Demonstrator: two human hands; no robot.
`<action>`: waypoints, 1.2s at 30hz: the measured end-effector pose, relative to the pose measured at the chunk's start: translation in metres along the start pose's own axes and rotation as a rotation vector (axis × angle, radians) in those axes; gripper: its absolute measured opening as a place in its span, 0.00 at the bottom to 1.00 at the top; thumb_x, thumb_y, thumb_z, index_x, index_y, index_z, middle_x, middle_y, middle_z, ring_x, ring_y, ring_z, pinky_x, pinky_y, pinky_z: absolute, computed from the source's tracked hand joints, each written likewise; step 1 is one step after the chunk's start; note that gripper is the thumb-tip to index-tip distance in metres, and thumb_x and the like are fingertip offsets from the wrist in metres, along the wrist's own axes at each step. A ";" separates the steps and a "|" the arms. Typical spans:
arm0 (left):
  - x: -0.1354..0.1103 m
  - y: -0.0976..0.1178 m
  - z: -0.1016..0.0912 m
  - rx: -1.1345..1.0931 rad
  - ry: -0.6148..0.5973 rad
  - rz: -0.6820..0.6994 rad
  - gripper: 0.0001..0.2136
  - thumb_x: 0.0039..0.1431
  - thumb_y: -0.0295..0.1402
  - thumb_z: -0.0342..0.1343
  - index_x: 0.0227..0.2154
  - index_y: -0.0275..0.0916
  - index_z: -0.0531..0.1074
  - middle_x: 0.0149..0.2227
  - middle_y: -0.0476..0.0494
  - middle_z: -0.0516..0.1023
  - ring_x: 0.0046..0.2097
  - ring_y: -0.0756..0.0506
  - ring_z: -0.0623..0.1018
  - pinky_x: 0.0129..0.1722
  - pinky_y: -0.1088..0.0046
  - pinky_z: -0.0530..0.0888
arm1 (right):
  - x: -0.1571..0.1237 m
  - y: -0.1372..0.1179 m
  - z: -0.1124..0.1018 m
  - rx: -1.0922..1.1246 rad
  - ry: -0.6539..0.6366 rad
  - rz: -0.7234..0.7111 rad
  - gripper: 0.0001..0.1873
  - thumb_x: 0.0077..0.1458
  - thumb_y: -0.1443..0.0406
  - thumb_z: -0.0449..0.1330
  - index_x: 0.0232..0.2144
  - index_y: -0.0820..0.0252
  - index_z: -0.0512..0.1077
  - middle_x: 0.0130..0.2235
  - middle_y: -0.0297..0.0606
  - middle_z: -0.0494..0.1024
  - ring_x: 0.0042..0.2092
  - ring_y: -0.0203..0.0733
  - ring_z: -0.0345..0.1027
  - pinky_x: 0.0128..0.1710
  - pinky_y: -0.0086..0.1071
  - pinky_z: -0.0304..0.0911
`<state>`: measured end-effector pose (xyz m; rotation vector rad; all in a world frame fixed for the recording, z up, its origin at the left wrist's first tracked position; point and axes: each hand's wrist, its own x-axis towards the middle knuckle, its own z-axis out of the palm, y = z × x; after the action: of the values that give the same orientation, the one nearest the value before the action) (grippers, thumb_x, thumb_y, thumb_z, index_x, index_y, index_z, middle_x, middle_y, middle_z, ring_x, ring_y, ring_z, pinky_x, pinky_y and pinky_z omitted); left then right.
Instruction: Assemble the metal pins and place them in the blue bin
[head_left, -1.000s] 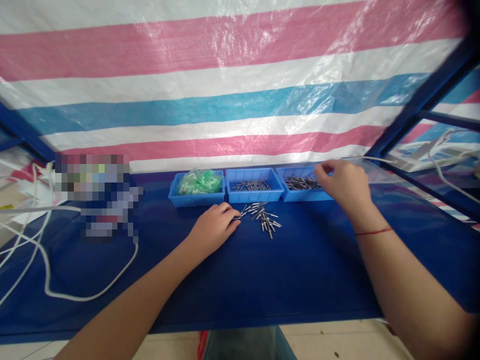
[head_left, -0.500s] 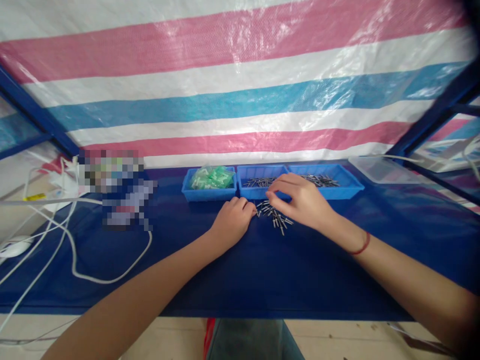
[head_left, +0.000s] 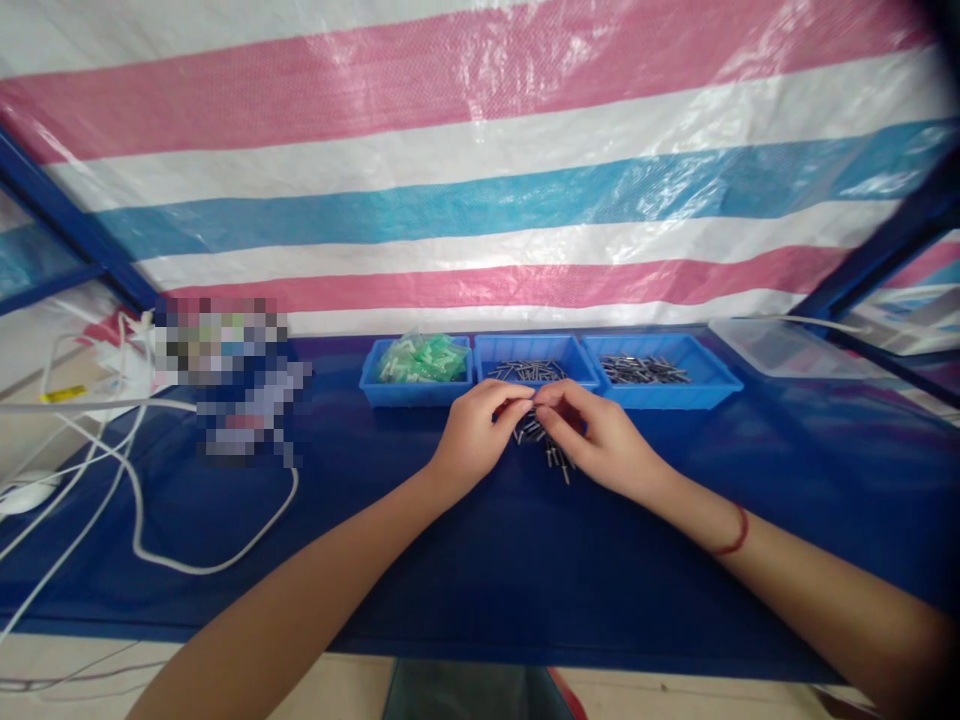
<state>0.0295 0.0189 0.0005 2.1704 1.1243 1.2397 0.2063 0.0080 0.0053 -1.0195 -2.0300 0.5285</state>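
Note:
My left hand and my right hand meet fingertip to fingertip just in front of the middle blue bin. Both are closed in a pinch; whatever sits between the fingertips is too small and covered to make out. Under and between them, a loose pile of metal blind rivets lies on the blue table, partly hidden by my right hand. More rivets lie in the middle bin and in the right blue bin.
A left blue bin holds green-and-clear plastic bags. White cables loop over the table's left side, near a white mouse and a blurred-out patch. At the back right lies a translucent plastic lid. A striped sheet hangs behind.
My left hand has lifted off the tabletop beside the pile and turned into a pinch. My right hand has come down and left from in front of the bins, so the fingertips now meet.

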 end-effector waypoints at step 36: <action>-0.008 0.022 -0.020 -0.453 -0.018 -0.352 0.06 0.55 0.33 0.58 0.32 0.36 0.76 0.34 0.46 0.79 0.38 0.48 0.78 0.40 0.75 0.73 | -0.005 -0.012 0.005 0.196 -0.030 0.081 0.06 0.59 0.64 0.56 0.32 0.58 0.72 0.32 0.35 0.71 0.29 0.34 0.62 0.28 0.30 0.57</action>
<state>0.0204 -0.0021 0.0215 1.5717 1.0395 1.1730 0.1979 -0.0036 0.0075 -0.9822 -1.9250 0.7736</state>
